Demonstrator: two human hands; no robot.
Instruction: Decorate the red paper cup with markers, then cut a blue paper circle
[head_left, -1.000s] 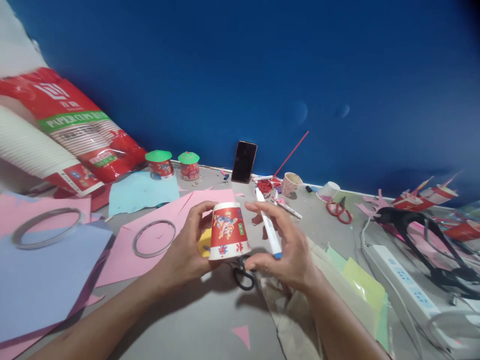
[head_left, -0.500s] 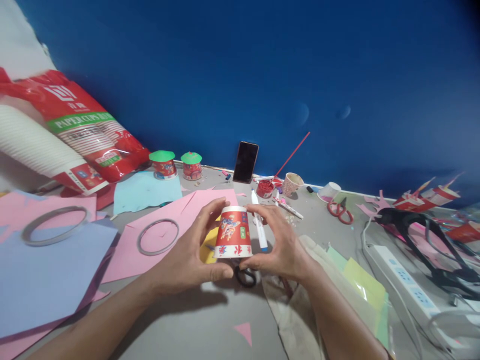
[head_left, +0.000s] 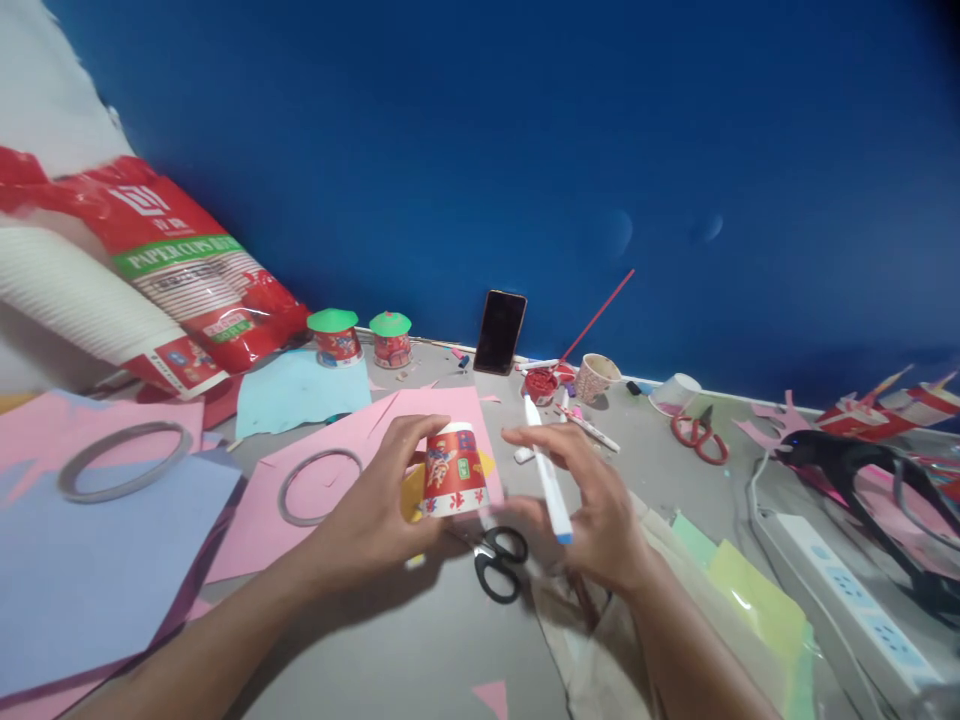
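A red and white printed paper cup (head_left: 455, 470) is held upside down in my left hand (head_left: 382, 500), fingers behind it and thumb low at its side. My right hand (head_left: 592, 500) is a little to the right, off the cup, with thumb and forefinger apart. A white marker with a blue end (head_left: 551, 480) lies slanted in that hand; exactly which fingers grip it is partly hidden. Black-handled scissors (head_left: 501, 565) rest on the table just below the cup, their blades partly covered by my left hand.
Pink paper (head_left: 255, 530) and blue paper (head_left: 112, 590) carry grey tape rings (head_left: 124, 462). Two green-topped cups (head_left: 334, 338), a phone (head_left: 500, 332) and red-handled scissors (head_left: 699, 437) stand or lie farther back. A power strip (head_left: 855, 590) is at right, a paper-cup bag (head_left: 187, 260) at left.
My right hand has come off the cup and moved right, carrying the marker. The cup stays in my left hand, slightly tilted and turned. More of the black-handled scissors shows.
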